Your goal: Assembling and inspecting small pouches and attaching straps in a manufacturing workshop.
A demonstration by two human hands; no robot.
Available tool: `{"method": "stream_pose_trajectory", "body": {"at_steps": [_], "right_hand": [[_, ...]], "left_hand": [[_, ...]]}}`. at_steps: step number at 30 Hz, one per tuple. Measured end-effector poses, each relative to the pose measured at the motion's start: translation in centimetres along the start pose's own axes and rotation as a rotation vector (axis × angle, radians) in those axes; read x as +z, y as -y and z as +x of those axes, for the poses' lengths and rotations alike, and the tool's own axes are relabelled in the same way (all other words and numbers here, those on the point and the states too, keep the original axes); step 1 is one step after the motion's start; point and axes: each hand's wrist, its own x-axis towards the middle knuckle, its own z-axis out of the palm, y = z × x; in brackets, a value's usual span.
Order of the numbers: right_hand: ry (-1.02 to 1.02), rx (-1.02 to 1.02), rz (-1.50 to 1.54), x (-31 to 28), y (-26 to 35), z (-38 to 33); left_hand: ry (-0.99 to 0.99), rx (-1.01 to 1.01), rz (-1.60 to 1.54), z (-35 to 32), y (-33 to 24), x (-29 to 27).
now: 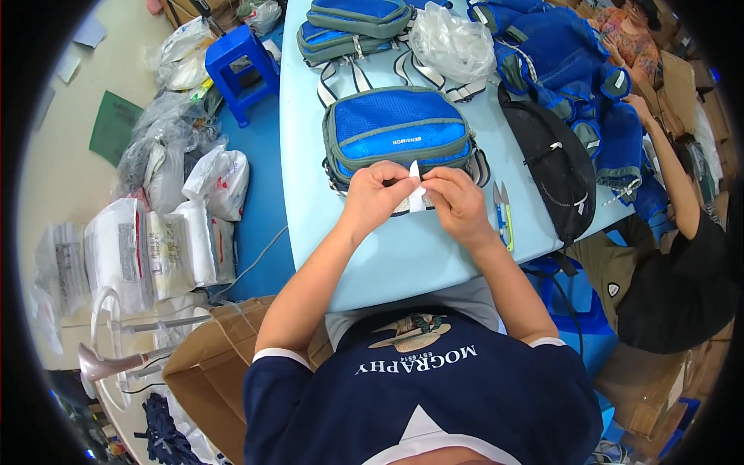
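Observation:
Both my hands meet at the near edge of a blue and grey bag (399, 128) lying on the light blue table (368, 267). Between them a small white strip (417, 200) stands up, its pointed upper end against the bag. My left hand (375, 195) pinches it from one side, thumb and forefinger together. From the other side my right hand (460, 205) grips it with bent fingers. How the strip joins the bag is hidden by my fingers. Thread snips (504, 215) lie on the table just right of my right hand.
More blue bags (353, 27) and a crumpled clear plastic bag (451, 43) lie at the far side. A black bag (550, 167) and a blue mesh pile (554, 54) are at right, beside a co-worker's arm (674, 178). A blue stool (242, 66) stands left.

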Motion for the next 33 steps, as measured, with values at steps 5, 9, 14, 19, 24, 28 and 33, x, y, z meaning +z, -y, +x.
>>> {"method": "stream_pose_trajectory", "body": {"at_steps": [5,9,14,19,24,28,33], "right_hand": [[0.039,-0.232,-0.217,-0.3,-0.2,0.7],[0.073,-0.173,-0.137,-0.4,-0.4,0.6],[0.166,0.374,0.396,-0.8,-0.1,1.0],[0.306,0.511,0.259,-0.4,-0.1,2.1],[0.252,0.565,0.409,0.3,-1.2,1.6],[0.123,0.539,0.403,1.5,-1.6,0.5],[0.094,0.409,0.293,1.6,-1.7,-0.2]], "left_hand": [[-0.094,-0.092,-0.133,-0.1,0.8,0.4],[-0.167,-0.081,-0.201,-0.6,0.9,1.0],[-0.103,-0.003,-0.149,-0.4,0.8,0.7],[-0.089,0.033,-0.034,-0.5,0.8,0.2],[0.068,0.402,0.304,-0.6,0.9,-1.2],[0.023,0.706,0.722,-1.2,1.2,-1.0],[-0.024,0.898,0.942,-1.8,1.8,-0.6]]}}
